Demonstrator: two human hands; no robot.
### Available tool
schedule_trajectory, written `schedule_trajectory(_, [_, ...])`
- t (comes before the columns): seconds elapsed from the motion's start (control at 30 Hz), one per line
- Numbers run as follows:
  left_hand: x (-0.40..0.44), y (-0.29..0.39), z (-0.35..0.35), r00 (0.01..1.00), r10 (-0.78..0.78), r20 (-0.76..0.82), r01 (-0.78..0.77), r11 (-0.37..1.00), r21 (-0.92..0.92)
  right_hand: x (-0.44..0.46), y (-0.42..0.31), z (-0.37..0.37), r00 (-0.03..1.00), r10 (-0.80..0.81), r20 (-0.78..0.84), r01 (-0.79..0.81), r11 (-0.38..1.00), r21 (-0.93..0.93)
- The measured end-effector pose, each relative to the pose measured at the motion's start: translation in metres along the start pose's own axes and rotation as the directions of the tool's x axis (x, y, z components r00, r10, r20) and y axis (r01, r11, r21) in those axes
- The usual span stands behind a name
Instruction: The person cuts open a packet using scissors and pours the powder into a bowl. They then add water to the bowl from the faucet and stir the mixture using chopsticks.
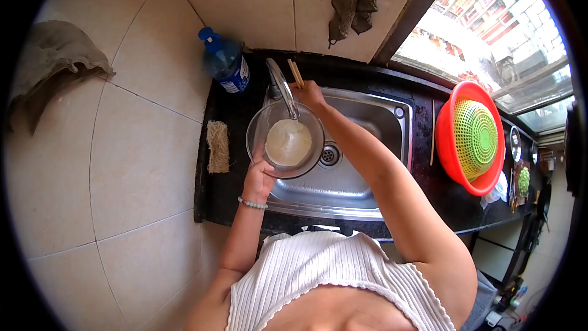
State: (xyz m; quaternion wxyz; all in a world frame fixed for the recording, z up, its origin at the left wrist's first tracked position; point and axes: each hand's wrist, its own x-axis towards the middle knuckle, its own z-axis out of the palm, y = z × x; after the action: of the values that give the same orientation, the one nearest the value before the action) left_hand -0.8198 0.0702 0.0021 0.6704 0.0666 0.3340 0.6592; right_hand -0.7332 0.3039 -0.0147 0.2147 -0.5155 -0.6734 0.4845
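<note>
My left hand [260, 179] is closed on the near rim of a clear glass bowl [255, 132], holding it over the left end of the steel sink. White powder that looks like flour [288, 141] lies mounded in the bowl. The curved faucet [280, 83] reaches over the bowl's far side; whether water is running I cannot tell. My right hand [309, 94] is closed around a pair of wooden chopsticks [296, 73], which point up and away. It is right beside the faucet, and its contact with the faucet's handle is hidden.
The sink [361, 192] has a drain [330, 155] in its floor. A blue bottle [225, 64] and a fibrous scrubber [218, 146] lie left of it. Right of it, a red basin [449, 138] holds a green colander [474, 138]. A cloth [356, 1] hangs on the wall.
</note>
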Motion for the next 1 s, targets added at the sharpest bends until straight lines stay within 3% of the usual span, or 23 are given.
schedule_trajectory(0.27, [0.002,-0.001,0.003,1.000,-0.012,0.007,0.012,1.000,0.009,0.012,0.020,0.007,0.996,-0.086,-0.008,0.086,0.995,-0.060])
schedule_trajectory(0.47, [0.004,-0.001,0.003,1.000,-0.013,-0.003,0.013,0.999,-0.047,0.011,0.020,0.006,0.997,-0.072,0.017,0.073,0.995,-0.072])
schedule_trajectory(1.0, [0.007,0.001,0.005,1.000,-0.012,0.026,0.012,1.000,0.008,0.008,0.019,0.004,0.996,-0.085,0.027,0.085,0.996,-0.031])
